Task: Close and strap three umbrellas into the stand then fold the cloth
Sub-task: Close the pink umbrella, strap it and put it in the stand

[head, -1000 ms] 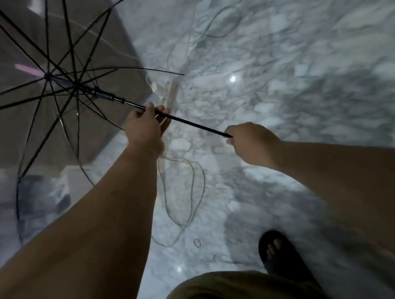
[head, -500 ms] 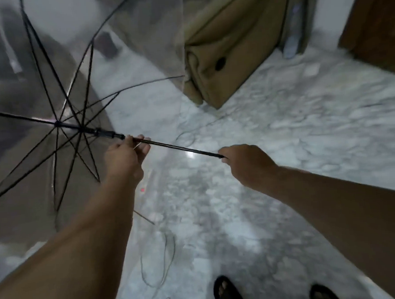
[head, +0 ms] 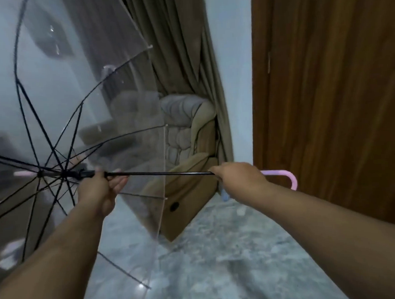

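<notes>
A grey marbled floor (head: pixel 220 262) runs toward a brown wooden door (head: pixel 326 97) on the right, with olive curtains (head: pixel 175 47) and a padded armchair (head: pixel 186 131) in the far corner between pale walls.

From the head camera, a clear umbrella (head: pixel 86 98) is held out sideways, well off the floor, its canopy open and filling the left half of the view (black ribs fan out from the hub at far left). The thin black shaft (head: pixel 159 173) runs almost level across the middle, spanning the gap between both hands. The left hand (head: pixel 98 188) grips the shaft just right of the black runner, fingers curled round it. The right hand (head: pixel 237 179) is clenched round the shaft's near end, where the pink crook handle (head: pixel 285 176) starts; the hook curves out to the right of the fist, in front of the door. Both forearms reach in from the near edge.
</notes>
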